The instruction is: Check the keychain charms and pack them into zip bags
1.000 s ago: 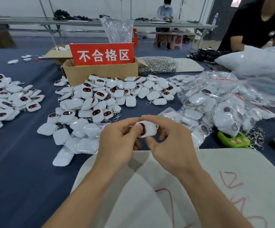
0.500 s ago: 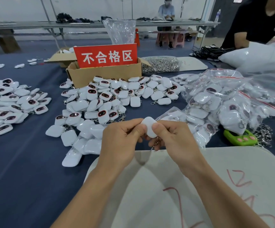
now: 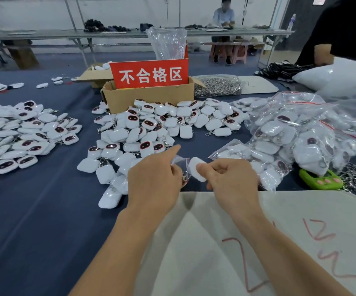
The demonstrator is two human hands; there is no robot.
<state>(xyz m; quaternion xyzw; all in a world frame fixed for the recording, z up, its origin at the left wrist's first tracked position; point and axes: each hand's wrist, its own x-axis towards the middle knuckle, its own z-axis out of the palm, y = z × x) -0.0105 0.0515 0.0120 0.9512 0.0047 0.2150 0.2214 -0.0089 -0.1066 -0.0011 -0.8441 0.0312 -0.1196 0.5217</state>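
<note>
Keychain charm (image 3: pixel 196 170) is now pinched by right hand (image 3: pixel 230 181) alone; zip bag (image 3: pixel 179 161) is held by left hand (image 3: pixel 153 180), so packing is judged begun.

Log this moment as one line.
stage: packing | left hand: holds small clear plastic zip bag | right hand: pinches white padded keychain charm beside bag

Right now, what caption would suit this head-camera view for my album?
Right hand pinches a white charm beside the zip bag in the left hand.
</note>
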